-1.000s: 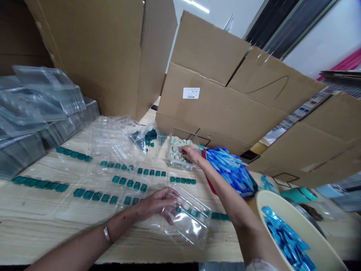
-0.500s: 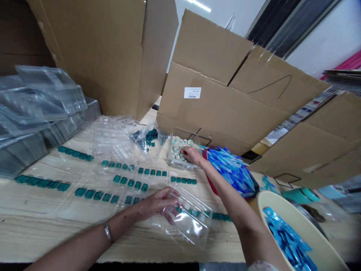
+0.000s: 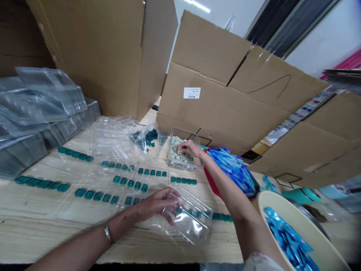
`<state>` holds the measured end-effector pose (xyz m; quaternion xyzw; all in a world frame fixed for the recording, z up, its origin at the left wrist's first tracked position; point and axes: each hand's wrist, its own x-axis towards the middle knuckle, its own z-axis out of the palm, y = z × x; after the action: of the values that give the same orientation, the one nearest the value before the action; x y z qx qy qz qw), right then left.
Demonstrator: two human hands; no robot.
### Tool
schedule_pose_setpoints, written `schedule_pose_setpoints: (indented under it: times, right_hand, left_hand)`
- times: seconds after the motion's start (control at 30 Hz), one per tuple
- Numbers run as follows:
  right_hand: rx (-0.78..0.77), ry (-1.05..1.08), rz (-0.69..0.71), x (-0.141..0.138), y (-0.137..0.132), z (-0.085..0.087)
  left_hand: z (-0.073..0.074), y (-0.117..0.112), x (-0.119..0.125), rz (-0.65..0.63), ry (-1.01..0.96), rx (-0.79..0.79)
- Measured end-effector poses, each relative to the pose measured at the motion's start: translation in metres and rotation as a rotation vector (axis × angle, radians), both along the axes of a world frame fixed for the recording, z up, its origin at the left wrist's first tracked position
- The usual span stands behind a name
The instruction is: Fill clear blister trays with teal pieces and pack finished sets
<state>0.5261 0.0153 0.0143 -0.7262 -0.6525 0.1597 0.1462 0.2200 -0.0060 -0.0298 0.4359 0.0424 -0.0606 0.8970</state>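
Observation:
In the head view my left hand [image 3: 162,205] is closed on the left edge of a clear plastic blister tray [image 3: 193,222], tilted above the table. Small pale squares sit in the tray's slots, and teal blocks show through the plastic. My right hand [image 3: 189,148] reaches into a clear plastic tub [image 3: 182,165] of small cream-and-teal pieces [image 3: 176,145]. Its fingers are bent together at the heap, and their tips are partly hidden. Other clear trays holding rows of teal blocks [image 3: 130,183] lie flat across the table.
Stacked clear plastic boxes [image 3: 22,113] stand at the left. Loose clear trays [image 3: 113,139] and a bag of teal blocks [image 3: 152,135] lie behind the rows. Blue pointed pieces [image 3: 228,169] fill a red container by my right forearm; a cream bowl [image 3: 263,199] holds blue packets. Cardboard [image 3: 220,105] walls the back.
My right hand has shifted slightly left within the tub, and its fingers have moved over the pieces. My left hand and the blister tray stay nearly still.

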Motion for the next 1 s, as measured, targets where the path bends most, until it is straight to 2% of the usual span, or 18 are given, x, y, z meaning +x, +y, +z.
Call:
schedule_pose_setpoints:
  times: [0.17, 0.33, 0.47, 0.63, 0.77, 0.93, 1.0]
  right_hand:
    - [-0.028, -0.084, 0.048, -0.002, 0.012, -0.004]
    - [-0.002, -0.133, 0.068, -0.012, 0.011, -0.004]
    - [0.067, -0.117, 0.006, -0.013, 0.000, -0.004]
    - [0.126, -0.056, -0.125, 0.000, -0.013, -0.008]
    - [0.154, -0.003, -0.164, 0.008, -0.016, -0.012]
    - [0.283, -0.112, -0.128, 0.004, -0.016, -0.009]
    - [0.284, -0.195, -0.160, 0.002, -0.017, -0.009]
  left_hand:
    - [0.000, 0.000, 0.000, 0.001, 0.001, 0.003]
    - [-0.003, 0.000, 0.000, 0.008, -0.002, 0.006]
    - [-0.003, 0.000, 0.000, 0.005, 0.001, 0.001]
    - [-0.001, 0.001, 0.000, -0.001, -0.001, -0.004]
    - [-0.003, 0.001, 0.001, -0.003, -0.006, -0.003]
    - [-0.005, 0.001, 0.002, -0.003, -0.004, -0.001]
    - [-0.004, 0.001, 0.002, -0.002, -0.004, -0.002]
